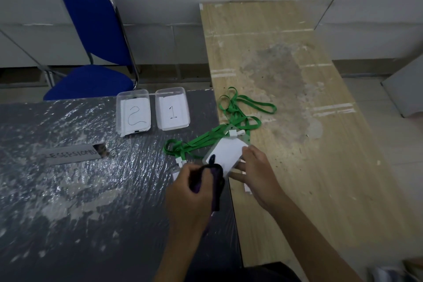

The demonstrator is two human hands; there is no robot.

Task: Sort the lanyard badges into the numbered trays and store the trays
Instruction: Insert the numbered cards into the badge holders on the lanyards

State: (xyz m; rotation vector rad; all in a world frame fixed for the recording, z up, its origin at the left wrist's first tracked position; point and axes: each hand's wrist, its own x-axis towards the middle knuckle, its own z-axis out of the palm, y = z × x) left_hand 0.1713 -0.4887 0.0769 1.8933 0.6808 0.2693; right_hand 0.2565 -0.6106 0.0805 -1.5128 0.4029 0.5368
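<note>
Left hand (194, 192) closed around a dark purple lanyard strap (215, 181); right hand (256, 171) pinching the edge of a white rectangular badge card (226, 155) above the seam between the grey plastic-wrapped counter (80, 190) and the pale wooden counter (297, 121). Tangled green ribbon lanyards (238, 119) lie just beyond. Two clear plastic trays, marked "2" (133, 112) and "1" (172, 109), sit side by side at the grey counter's far edge.

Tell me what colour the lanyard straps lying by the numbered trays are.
Green lanyard straps, seen clearest in the head view.
</note>
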